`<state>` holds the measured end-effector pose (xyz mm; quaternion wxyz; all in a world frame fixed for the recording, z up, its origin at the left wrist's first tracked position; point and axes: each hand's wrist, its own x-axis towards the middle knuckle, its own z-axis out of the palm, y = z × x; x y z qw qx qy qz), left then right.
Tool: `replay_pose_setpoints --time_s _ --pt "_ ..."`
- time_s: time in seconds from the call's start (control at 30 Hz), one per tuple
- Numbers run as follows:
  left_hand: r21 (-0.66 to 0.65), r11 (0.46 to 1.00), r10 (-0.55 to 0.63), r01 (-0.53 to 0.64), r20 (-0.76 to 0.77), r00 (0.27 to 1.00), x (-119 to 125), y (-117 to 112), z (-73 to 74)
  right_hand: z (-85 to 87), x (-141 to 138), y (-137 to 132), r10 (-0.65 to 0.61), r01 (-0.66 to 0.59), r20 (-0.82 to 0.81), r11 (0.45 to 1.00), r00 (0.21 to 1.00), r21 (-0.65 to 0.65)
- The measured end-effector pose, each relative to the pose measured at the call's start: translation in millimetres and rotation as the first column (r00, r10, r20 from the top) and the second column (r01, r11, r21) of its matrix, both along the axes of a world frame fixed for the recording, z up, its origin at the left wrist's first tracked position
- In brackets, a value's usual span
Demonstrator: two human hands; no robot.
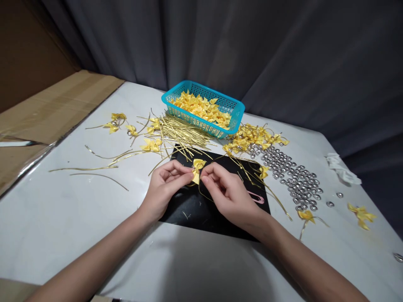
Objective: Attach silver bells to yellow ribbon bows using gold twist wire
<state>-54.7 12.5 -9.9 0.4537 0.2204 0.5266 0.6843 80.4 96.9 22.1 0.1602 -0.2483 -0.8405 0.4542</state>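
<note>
Over a black mat (201, 212) my two hands meet on one small yellow ribbon bow (198, 167). My left hand (165, 184) pinches it from the left, my right hand (225, 191) from the right, fingers curled. A thin gold twist-tie wire (204, 193) trails down from the bow between my hands. A tiny silver piece shows at the bow's left edge, too small to name.
A turquoise basket (234, 113) of yellow bows stands behind. Gold wires (182, 132) lie heaped left of it, finished bows (255, 136) and several silver beads (292, 176) to the right. Pink scissors (256, 197) rest on the mat. Cardboard (53, 105) lies at left, a white rag (341, 170) at right.
</note>
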Motion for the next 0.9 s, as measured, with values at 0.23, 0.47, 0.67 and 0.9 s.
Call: replay_pose_setpoints --time_s 0.23,0.47,0.67,0.9 --pt "0.0 0.998 0.061 -0.061 0.071 0.996 2 3 4.4 -6.7 -3 -5 -0.023 0.023 -0.019 1.0 1.0 0.008" --pt "0.001 0.999 0.048 -0.049 0.132 0.99 2 3 6.7 -10.2 -3 -5 -0.02 0.021 -0.037 0.999 0.999 0.029" --pt "-0.002 0.999 0.041 -0.041 0.127 0.991 2 3 6.6 -10.5 -3 -6 -0.03 0.031 -0.048 0.999 0.998 0.025" --pt "0.006 0.999 0.034 -0.035 0.096 0.995 1 2 4.7 -13.1 -4 -7 -0.032 0.035 -0.073 0.999 0.997 0.041"
